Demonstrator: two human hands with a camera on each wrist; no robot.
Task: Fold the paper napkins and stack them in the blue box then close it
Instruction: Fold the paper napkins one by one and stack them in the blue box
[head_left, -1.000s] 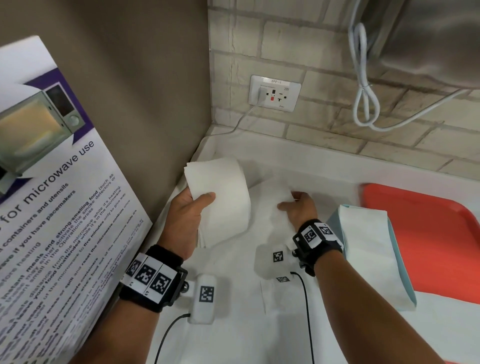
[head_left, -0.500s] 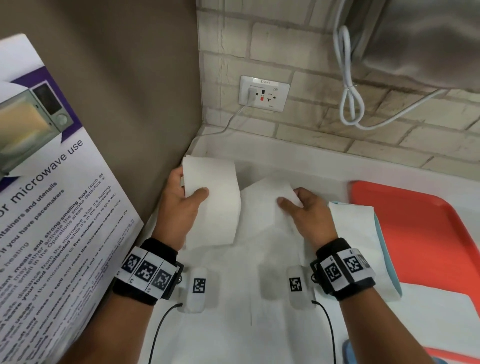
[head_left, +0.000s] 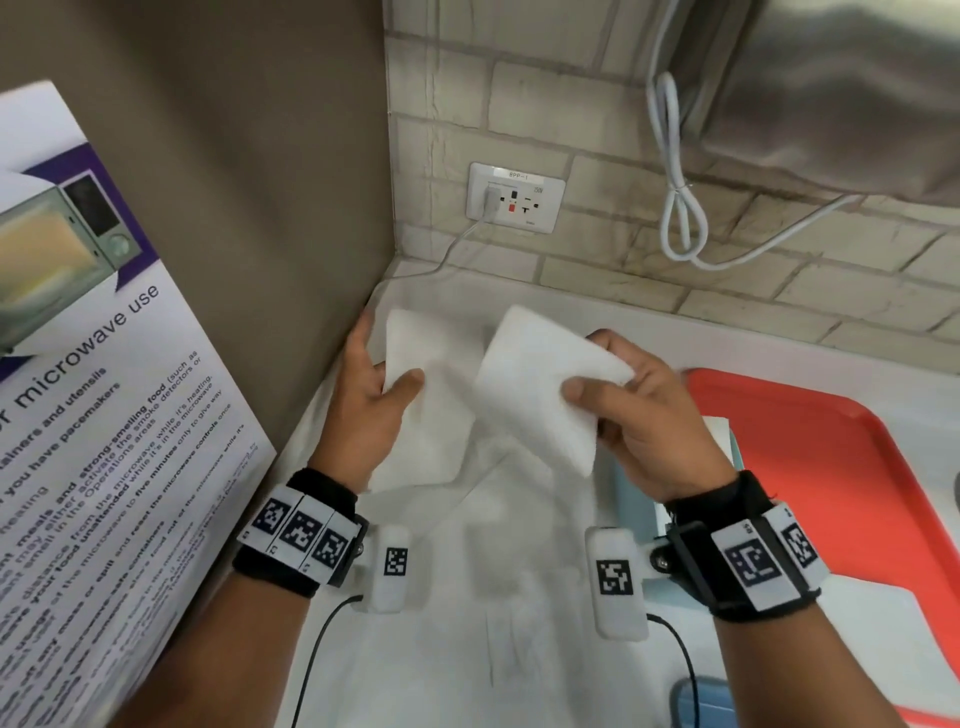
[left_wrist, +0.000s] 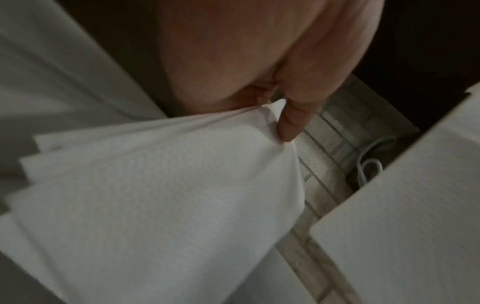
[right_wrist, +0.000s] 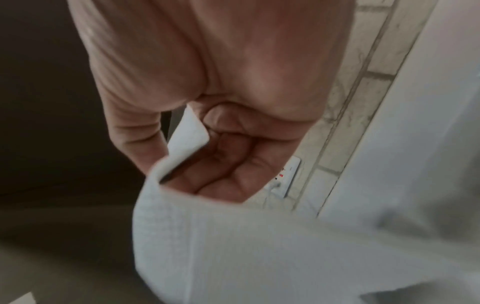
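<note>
White bench (head_left: 519, 649) set in a corner: brown panel to the left, brick wall behind. On the wall, a double socket (head_left: 516, 198) with one plug in it and a looped white cable (head_left: 680, 208) hanging to its right. A microwave-use poster (head_left: 78, 415) leans at the left edge. A red tray (head_left: 841, 467) lies on the bench at right. The blue box (head_left: 735, 447) sits between tray and right wrist, largely hidden by the right hand; whether its lid is on cannot be told.

Left hand (head_left: 366, 410) is raised near the panel, thumb on top, gripping a stack of napkins (head_left: 426, 415); the left wrist view shows several layered edges fanned out. Right hand (head_left: 644, 415) is held above the bench, fingers curled, pinching a single napkin (head_left: 540, 384) by its right edge. The two lots of napkins are just beside each other.
</note>
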